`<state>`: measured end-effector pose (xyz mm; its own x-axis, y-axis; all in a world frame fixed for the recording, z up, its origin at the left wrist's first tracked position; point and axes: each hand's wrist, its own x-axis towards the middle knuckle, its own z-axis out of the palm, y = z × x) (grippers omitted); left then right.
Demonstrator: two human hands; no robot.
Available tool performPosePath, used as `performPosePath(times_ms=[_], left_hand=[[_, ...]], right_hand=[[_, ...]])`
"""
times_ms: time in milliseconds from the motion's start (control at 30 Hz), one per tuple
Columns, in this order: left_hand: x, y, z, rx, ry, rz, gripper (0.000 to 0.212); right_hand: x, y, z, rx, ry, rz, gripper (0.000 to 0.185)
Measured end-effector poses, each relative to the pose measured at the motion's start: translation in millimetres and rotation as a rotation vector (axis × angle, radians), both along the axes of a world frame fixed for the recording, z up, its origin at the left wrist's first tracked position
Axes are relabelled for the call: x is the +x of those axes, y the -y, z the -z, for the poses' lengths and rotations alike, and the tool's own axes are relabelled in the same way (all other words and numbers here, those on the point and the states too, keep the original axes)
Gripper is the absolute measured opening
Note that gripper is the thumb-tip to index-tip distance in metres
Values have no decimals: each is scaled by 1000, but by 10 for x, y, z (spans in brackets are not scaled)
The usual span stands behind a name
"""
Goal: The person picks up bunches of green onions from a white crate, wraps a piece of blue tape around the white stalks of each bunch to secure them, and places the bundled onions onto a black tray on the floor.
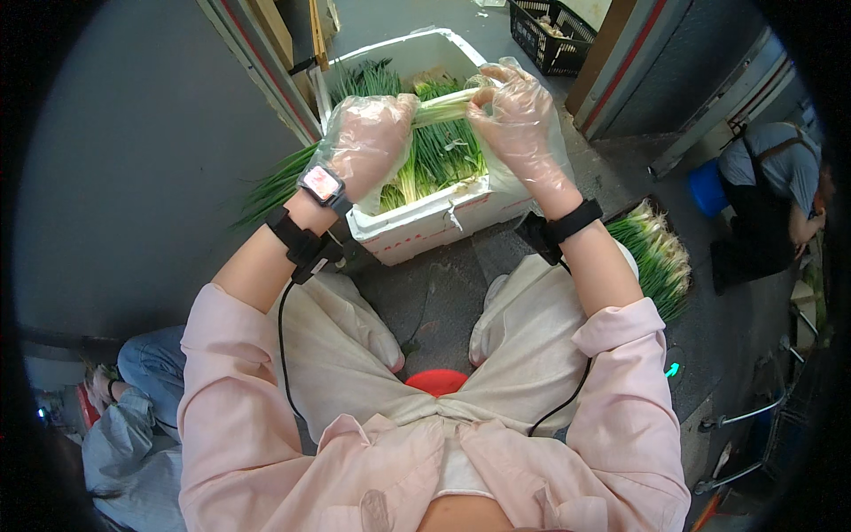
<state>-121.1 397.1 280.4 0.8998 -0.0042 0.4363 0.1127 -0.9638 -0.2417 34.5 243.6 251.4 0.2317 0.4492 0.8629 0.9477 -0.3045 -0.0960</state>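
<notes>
My left hand (375, 136), in a clear plastic glove, is closed around a bunch of green onions (445, 108); the long green leaves trail out to the left past my wrist. At the bunch's white root end, my right hand (515, 113), gloved the same way, pinches the stalks between thumb and fingers. Both hands are above a white foam box (425, 229) that stands on the floor in front of me. More green onions (442, 156) lie inside the box, partly hidden by my hands and the held bunch.
To the right a pile of green onions (655, 259) lies on the floor. Beyond the box stands a black plastic crate (552, 40). A crouching person (771, 193) is at far right near a blue bucket (707, 188); another person (133, 425) sits at lower left. A grey panel (159, 166) is on the left.
</notes>
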Motion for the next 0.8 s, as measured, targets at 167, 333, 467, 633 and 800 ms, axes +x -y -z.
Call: performPosePath(times_ms=[167, 333, 467, 633, 800], left_hand=[[62, -35, 63, 1, 14, -4, 15], [97, -47, 114, -23, 28, 6, 14], [107, 19, 100, -31, 9, 17, 16], [103, 27, 158, 28, -7, -21, 18], [101, -31, 153, -25, 52, 44, 7]], right_hand=[[147, -20, 107, 8, -73, -40, 4], [47, 70, 7, 20, -67, -88, 8], [-3, 61, 28, -40, 13, 13, 11], [34, -29, 105, -102, 142, 116, 6], [60, -51, 66, -15, 65, 12, 5]])
